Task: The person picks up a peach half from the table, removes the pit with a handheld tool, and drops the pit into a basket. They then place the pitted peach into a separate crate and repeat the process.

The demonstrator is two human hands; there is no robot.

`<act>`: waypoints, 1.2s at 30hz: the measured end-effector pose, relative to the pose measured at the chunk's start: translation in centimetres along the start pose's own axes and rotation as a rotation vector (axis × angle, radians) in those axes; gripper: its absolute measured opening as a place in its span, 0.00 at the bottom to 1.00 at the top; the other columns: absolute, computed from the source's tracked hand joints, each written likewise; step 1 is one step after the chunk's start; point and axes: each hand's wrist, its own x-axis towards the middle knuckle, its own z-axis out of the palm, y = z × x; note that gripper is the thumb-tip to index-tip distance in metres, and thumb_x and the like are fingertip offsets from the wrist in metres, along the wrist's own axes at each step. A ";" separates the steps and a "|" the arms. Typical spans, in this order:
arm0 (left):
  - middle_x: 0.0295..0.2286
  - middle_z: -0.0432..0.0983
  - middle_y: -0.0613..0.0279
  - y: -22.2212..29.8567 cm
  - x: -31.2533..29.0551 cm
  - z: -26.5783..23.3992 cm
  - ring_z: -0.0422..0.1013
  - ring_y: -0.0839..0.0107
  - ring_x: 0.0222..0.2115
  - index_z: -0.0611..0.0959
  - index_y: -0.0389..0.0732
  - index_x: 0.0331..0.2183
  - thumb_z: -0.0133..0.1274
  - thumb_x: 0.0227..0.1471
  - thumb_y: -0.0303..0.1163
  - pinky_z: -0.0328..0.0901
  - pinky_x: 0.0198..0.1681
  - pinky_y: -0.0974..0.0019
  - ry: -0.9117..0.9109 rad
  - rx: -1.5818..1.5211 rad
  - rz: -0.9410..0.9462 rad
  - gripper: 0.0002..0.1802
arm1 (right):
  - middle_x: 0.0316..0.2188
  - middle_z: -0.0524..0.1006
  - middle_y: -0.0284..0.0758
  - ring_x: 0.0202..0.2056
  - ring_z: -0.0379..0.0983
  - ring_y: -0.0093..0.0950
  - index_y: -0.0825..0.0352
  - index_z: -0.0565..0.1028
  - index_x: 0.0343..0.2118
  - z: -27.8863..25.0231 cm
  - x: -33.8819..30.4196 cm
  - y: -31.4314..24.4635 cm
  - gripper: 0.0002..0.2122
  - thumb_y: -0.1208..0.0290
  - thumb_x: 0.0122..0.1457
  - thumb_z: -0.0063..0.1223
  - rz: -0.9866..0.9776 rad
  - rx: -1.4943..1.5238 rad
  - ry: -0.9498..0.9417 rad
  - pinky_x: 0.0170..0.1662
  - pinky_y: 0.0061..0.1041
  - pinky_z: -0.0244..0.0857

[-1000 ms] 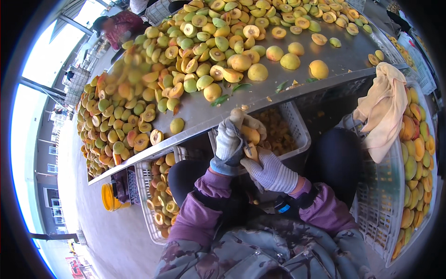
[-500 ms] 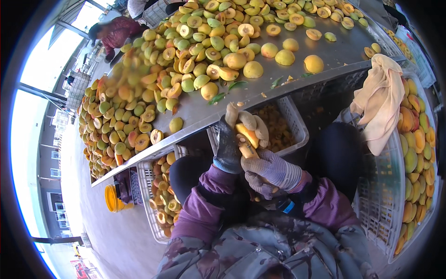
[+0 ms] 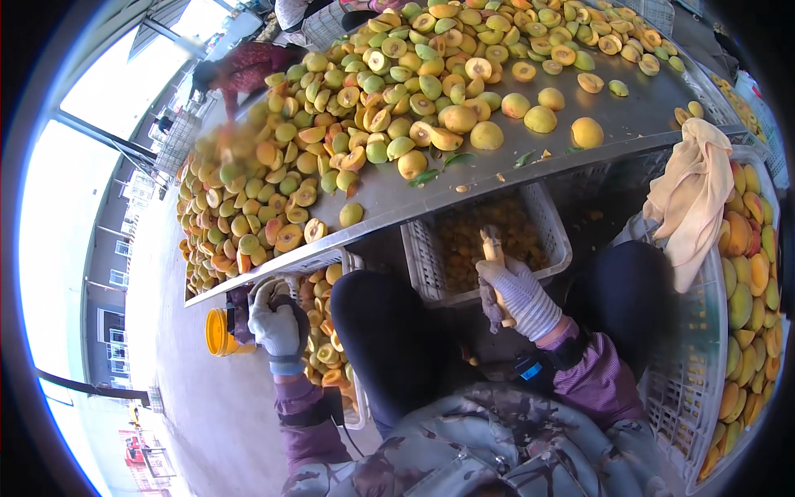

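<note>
My left hand (image 3: 278, 328), in a pale glove with dark patches, is at the left beside a white crate of fruit halves (image 3: 325, 331). Its fingers are curled inward, and what lies in them, if anything, is hidden. My right hand (image 3: 518, 296), in a whitish striped glove, is closed around a wooden-handled tool (image 3: 492, 248), held upright with its narrow end up. That tool is in front of a grey crate (image 3: 418, 261) under the table edge, which contains small brownish-yellow pieces.
A metal table (image 3: 389, 203) carries a big heap of yellow-green, peach-like fruit halves (image 3: 431, 87). To the right stands another crate of fruit (image 3: 739, 286), with a beige cloth (image 3: 691, 199) over its edge. A yellow bucket (image 3: 222, 333) is at the left. Across the table, a person (image 3: 248, 70) bends near the heap.
My hands have parted. The left one has gone from the fruit piece in front of me to the left crate; the right one has shifted slightly right, still gripping the wooden-handled tool.
</note>
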 end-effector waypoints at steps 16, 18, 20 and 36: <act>0.37 0.78 0.45 13.0 13.2 22.9 0.74 0.47 0.40 0.73 0.56 0.54 0.45 0.48 0.42 0.66 0.46 0.52 -0.789 0.400 0.368 0.28 | 0.12 0.67 0.29 0.10 0.65 0.21 0.65 0.68 0.25 0.3 -0.3 -0.2 0.13 0.62 0.63 0.49 0.004 -0.136 0.040 0.13 0.21 0.60; 0.37 0.78 0.46 14.3 12.9 25.0 0.74 0.48 0.40 0.73 0.57 0.54 0.46 0.48 0.42 0.67 0.46 0.52 -0.728 0.499 0.354 0.29 | 0.11 0.67 0.29 0.09 0.64 0.20 0.65 0.68 0.25 0.4 -0.4 -0.3 0.13 0.62 0.63 0.49 0.004 -0.132 0.065 0.12 0.20 0.59; 0.38 0.78 0.47 15.0 12.7 25.5 0.74 0.50 0.40 0.73 0.58 0.54 0.48 0.47 0.42 0.67 0.46 0.53 -0.727 0.527 0.366 0.29 | 0.11 0.66 0.29 0.09 0.64 0.20 0.66 0.68 0.25 0.0 -0.5 -0.2 0.14 0.62 0.63 0.48 0.015 -0.129 0.087 0.11 0.20 0.59; 0.47 0.71 0.54 14.2 1.0 19.2 0.71 0.63 0.44 0.67 0.36 0.53 0.43 0.59 0.35 0.66 0.47 0.63 -0.900 -0.979 0.033 0.22 | 0.22 0.75 0.46 0.24 0.74 0.47 0.69 0.66 0.40 1.2 1.1 -0.6 0.15 0.65 0.57 0.54 -0.734 -1.245 0.387 0.28 0.41 0.68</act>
